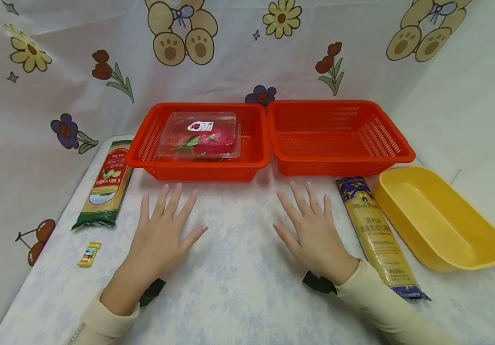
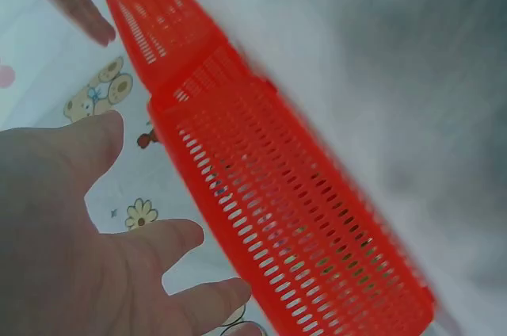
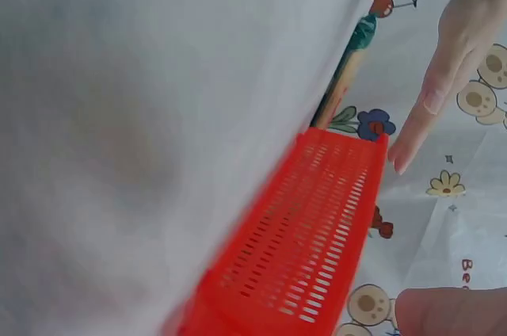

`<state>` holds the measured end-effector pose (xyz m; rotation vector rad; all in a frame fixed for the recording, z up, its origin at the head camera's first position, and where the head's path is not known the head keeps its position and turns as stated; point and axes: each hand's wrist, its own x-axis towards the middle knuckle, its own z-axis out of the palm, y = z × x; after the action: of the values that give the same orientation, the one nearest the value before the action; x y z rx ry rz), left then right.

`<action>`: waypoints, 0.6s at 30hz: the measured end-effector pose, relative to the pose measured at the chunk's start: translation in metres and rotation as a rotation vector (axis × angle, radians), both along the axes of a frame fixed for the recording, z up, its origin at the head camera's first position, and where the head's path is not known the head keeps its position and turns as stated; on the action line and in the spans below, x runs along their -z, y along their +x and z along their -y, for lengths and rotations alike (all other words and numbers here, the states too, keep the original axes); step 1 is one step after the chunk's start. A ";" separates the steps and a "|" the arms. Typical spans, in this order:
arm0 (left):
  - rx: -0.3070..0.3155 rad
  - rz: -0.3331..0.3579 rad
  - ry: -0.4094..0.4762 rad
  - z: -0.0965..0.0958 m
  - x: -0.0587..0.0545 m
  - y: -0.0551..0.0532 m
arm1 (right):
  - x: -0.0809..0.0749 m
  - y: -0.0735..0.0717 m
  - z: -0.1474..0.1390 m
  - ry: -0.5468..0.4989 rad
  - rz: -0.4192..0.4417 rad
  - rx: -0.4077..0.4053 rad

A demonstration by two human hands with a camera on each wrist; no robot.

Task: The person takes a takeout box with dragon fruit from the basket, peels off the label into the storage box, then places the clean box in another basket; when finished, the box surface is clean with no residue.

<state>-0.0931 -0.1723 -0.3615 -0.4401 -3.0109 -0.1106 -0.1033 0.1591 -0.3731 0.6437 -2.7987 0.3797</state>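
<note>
Both hands are spread palm down over the white table, in front of two red baskets, and neither holds anything. The left hand [image 1: 159, 237] has its fingertips just short of the left red basket [image 1: 195, 172], which holds a clear plastic box of dragon fruit [image 1: 206, 139]. To its left lie a pasta packet with a red and green label [image 1: 108, 184] and a small yellow candy packet [image 1: 89, 254]. The right hand [image 1: 314, 230] points its straight fingers toward the right red basket [image 1: 338, 165]. Just right of it lies a long yellow and purple spaghetti packet [image 1: 381, 235].
A yellow plastic tub [image 1: 441, 220] stands at the right, beside the spaghetti packet. The baskets stand side by side at the back of the table [image 1: 238, 287], against a white cloth [image 1: 230, 81] printed with bears and flowers. Black straps [image 1: 319, 282] circle the wrists.
</note>
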 end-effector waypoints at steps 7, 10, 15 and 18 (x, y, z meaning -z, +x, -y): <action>0.022 -0.024 0.005 -0.005 -0.018 -0.019 | -0.024 -0.020 0.025 -0.059 -0.029 -0.041; 0.048 -0.005 0.014 -0.008 -0.020 -0.028 | -0.027 -0.030 0.043 -0.049 0.003 -0.079; 0.051 -0.085 0.228 -0.007 -0.016 -0.047 | -0.037 -0.053 0.067 -0.028 0.029 -0.106; -0.007 -0.146 0.532 -0.003 -0.005 -0.063 | -0.048 -0.074 0.079 -0.068 0.038 -0.103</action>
<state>-0.1565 -0.1689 -0.3562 -0.3596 -2.6853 -0.8131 -0.1775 0.0805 -0.3249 0.7754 -2.7816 0.5093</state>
